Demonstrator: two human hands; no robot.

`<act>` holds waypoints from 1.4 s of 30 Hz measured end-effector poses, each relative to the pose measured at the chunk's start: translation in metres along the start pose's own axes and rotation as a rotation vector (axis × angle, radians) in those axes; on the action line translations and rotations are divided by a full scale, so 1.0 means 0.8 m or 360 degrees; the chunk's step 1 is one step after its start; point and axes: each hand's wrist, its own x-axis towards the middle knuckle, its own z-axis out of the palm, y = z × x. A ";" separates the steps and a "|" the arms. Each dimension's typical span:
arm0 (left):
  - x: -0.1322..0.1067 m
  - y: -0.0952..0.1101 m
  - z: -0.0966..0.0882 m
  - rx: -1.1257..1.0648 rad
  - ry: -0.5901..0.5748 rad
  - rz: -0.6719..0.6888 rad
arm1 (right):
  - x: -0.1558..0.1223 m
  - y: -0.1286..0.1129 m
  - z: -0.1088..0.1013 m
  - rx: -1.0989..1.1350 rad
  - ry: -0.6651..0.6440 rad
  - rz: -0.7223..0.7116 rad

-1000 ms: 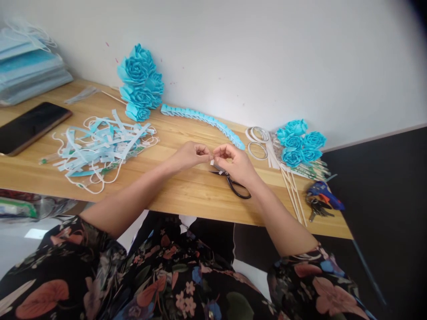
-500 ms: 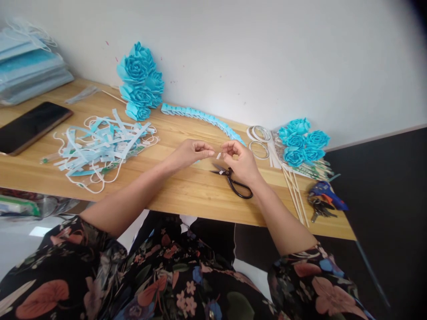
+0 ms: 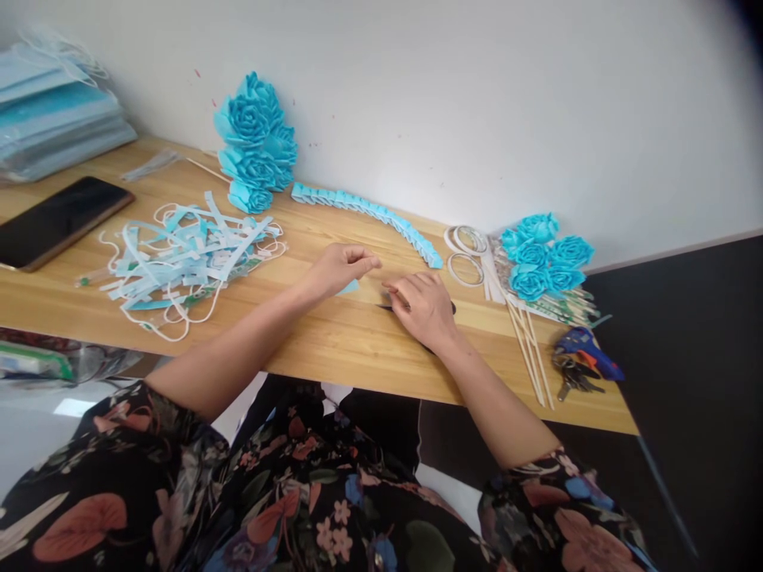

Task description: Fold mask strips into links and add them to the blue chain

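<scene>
My left hand [image 3: 338, 268] hovers just above the wooden table [image 3: 334, 349] with its fingers curled in a pinch, and a small light blue piece [image 3: 350, 287] shows under it. My right hand [image 3: 420, 307] lies lower, down on the table over the black scissors [image 3: 385, 307], fingers bent around them. Only the blade tip and a bit of the handle show from under that hand. The two hands are a short gap apart.
A pile of cut blue and white strips [image 3: 184, 254] and a phone [image 3: 60, 218] lie to the left, stacked blue masks [image 3: 53, 119] beyond. Blue paper roses [image 3: 256, 143], a folded blue chain [image 3: 369, 213], tape rolls [image 3: 466, 256], roses on sticks [image 3: 545, 254], glue gun with keys [image 3: 581, 357].
The hands, pinched together at first, drew apart. My right hand dropped onto the scissors. My left hand sank slightly towards the table.
</scene>
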 end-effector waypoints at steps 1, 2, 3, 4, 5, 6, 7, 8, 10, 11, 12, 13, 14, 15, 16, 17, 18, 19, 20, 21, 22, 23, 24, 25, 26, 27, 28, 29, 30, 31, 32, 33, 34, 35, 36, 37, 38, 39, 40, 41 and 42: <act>-0.001 0.001 0.000 0.0010 0.0001 -0.0006 | 0.000 0.000 0.000 0.0043 -0.0016 0.0003; -0.002 0.002 0.000 0.0017 0.0000 -0.0004 | -0.001 0.000 -0.001 0.0091 -0.0031 0.0008; -0.002 0.002 -0.001 0.0020 -0.0005 0.0004 | -0.001 0.000 -0.001 0.0139 -0.0045 0.0016; -0.002 0.002 -0.001 0.0021 -0.0010 0.0013 | -0.001 0.000 -0.002 0.0184 -0.0056 0.0025; -0.002 0.002 -0.001 0.0020 -0.0013 0.0020 | 0.000 -0.001 -0.003 0.0223 -0.0066 0.0035; -0.002 0.001 -0.001 0.0016 -0.0014 0.0027 | 0.000 -0.001 -0.005 0.0255 -0.0075 0.0046; -0.002 0.000 -0.001 0.0011 -0.0013 0.0032 | 0.001 -0.002 -0.006 0.0276 -0.0087 0.0059; -0.002 0.000 -0.001 0.0004 -0.0006 0.0037 | 0.001 -0.002 -0.006 0.0287 -0.0100 0.0068; -0.002 -0.001 -0.002 -0.0015 0.0007 0.0039 | 0.002 -0.004 -0.007 0.0289 -0.0124 0.0076; -0.002 0.000 -0.002 -0.0025 0.0010 0.0039 | 0.003 -0.005 -0.008 0.0291 -0.0133 0.0074; -0.002 0.000 -0.002 -0.0033 0.0013 0.0038 | 0.003 -0.006 -0.008 0.0300 -0.0142 0.0075; -0.003 0.000 -0.001 -0.0040 0.0016 0.0039 | 0.003 -0.006 -0.008 0.0320 -0.0154 0.0077; -0.003 0.000 -0.001 -0.0045 0.0017 0.0038 | 0.002 -0.006 -0.009 0.0346 -0.0170 0.0080; -0.003 0.000 -0.001 -0.0051 0.0019 0.0037 | 0.002 -0.006 -0.009 0.0377 -0.0185 0.0089; -0.003 0.000 -0.001 -0.0056 0.0023 0.0037 | 0.002 -0.005 -0.010 0.0411 -0.0199 0.0099; -0.003 0.000 -0.001 -0.0061 0.0023 0.0038 | 0.002 -0.005 -0.011 0.0449 -0.0210 0.0108; -0.003 0.000 -0.001 -0.0064 0.0025 0.0038 | 0.002 -0.004 -0.012 0.0484 -0.0213 0.0124; -0.002 0.000 -0.003 -0.0068 0.0030 0.0039 | 0.004 -0.002 -0.014 0.0509 -0.0204 0.0148; -0.001 0.000 -0.004 -0.0076 0.0045 0.0044 | 0.007 -0.001 -0.015 0.0522 -0.0183 0.0182; 0.001 0.000 -0.007 -0.0088 0.0073 0.0057 | 0.012 0.000 -0.017 0.0523 -0.0156 0.0217; 0.003 -0.001 -0.009 -0.0104 0.0111 0.0076 | 0.018 0.000 -0.019 0.0510 -0.0135 0.0244; 0.005 -0.001 -0.012 -0.0128 0.0158 0.0100 | 0.026 0.000 -0.020 0.0492 -0.0121 0.0260; 0.007 -0.002 -0.016 -0.0153 0.0207 0.0129 | 0.035 -0.001 -0.021 0.0477 -0.0135 0.0252; 0.008 -0.003 -0.019 -0.0177 0.0250 0.0158 | 0.044 -0.003 -0.020 0.0468 -0.0175 0.0229; 0.010 -0.004 -0.021 -0.0195 0.0286 0.0184 | 0.055 -0.006 -0.018 0.0465 -0.0226 0.0211; 0.012 -0.006 -0.024 -0.0207 0.0310 0.0205 | 0.065 -0.008 -0.015 0.0460 -0.0288 0.0208; 0.013 -0.008 -0.026 -0.0212 0.0324 0.0221 | 0.075 -0.012 -0.010 0.0451 -0.0343 0.0222; 0.014 -0.010 -0.027 -0.0211 0.0331 0.0237 | 0.084 -0.015 -0.004 0.0437 -0.0398 0.0242; 0.015 -0.012 -0.028 -0.0203 0.0336 0.0248 | 0.092 -0.019 0.002 0.0424 -0.0454 0.0256; 0.016 -0.014 -0.028 -0.0191 0.0342 0.0254 | 0.098 -0.022 0.009 0.0397 -0.0487 0.0266; 0.017 -0.016 -0.029 -0.0177 0.0348 0.0253 | 0.103 -0.026 0.015 0.0369 -0.0511 0.0255; 0.018 -0.018 -0.029 -0.0161 0.0357 0.0244 | 0.107 -0.029 0.019 0.0348 -0.0527 0.0231; 0.019 -0.020 -0.028 -0.0146 0.0365 0.0228 | 0.110 -0.031 0.022 0.0337 -0.0537 0.0210; 0.021 -0.021 -0.028 -0.0135 0.0368 0.0208 | 0.110 -0.032 0.022 0.0348 -0.0547 0.0204; 0.022 -0.023 -0.027 -0.0130 0.0362 0.0193 | 0.110 -0.032 0.021 0.0382 -0.0552 0.0216; 0.023 -0.023 -0.026 -0.0129 0.0344 0.0186 | 0.108 -0.031 0.017 0.0432 -0.0545 0.0246; 0.024 -0.024 -0.024 -0.0130 0.0312 0.0188 | 0.106 -0.028 0.013 0.0491 -0.0522 0.0288; 0.024 -0.024 -0.023 -0.0133 0.0270 0.0200 | 0.104 -0.024 0.007 0.0554 -0.0479 0.0328; 0.023 -0.024 -0.021 -0.0136 0.0209 0.0215 | 0.101 -0.019 0.002 0.0619 -0.0421 0.0356; 0.022 -0.023 -0.019 -0.0133 0.0136 0.0226 | 0.098 -0.013 -0.003 0.0690 -0.0356 0.0374; 0.021 -0.023 -0.017 -0.0120 0.0064 0.0231 | 0.095 -0.008 -0.008 0.0772 -0.0296 0.0392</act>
